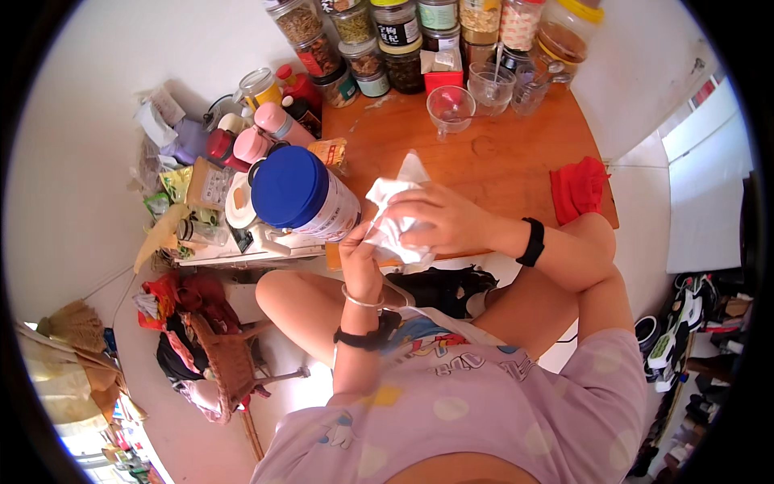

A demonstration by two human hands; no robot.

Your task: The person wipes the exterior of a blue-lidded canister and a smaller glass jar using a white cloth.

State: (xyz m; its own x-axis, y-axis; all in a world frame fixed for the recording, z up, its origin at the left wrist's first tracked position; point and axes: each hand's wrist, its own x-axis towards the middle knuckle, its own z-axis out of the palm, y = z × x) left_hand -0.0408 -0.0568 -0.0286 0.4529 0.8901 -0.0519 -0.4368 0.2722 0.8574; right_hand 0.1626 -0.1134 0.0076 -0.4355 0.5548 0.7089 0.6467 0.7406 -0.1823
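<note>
A crumpled white tissue or cloth [396, 227] is bunched in my right hand [444, 219], over the near edge of the wooden table. Something clear, perhaps glass [428, 261], shows below the tissue; most of it is covered, so its shape cannot be told. My left hand [361, 257] pinches at the left side of this bundle, its fingers close to the clear thing's edge. Just left of the hands stands a large tub with a blue lid [290, 186] and a white printed side. Another white peak of tissue [413, 166] sticks up behind my right fingers.
Glass cups [450, 109] and several stacked food jars [399, 30] line the back of the table [502, 163]. A red cloth [579, 190] lies at its right edge. Pink flasks [281, 124] and packets crowd the left. A wicker basket [227, 363] holds clothes below.
</note>
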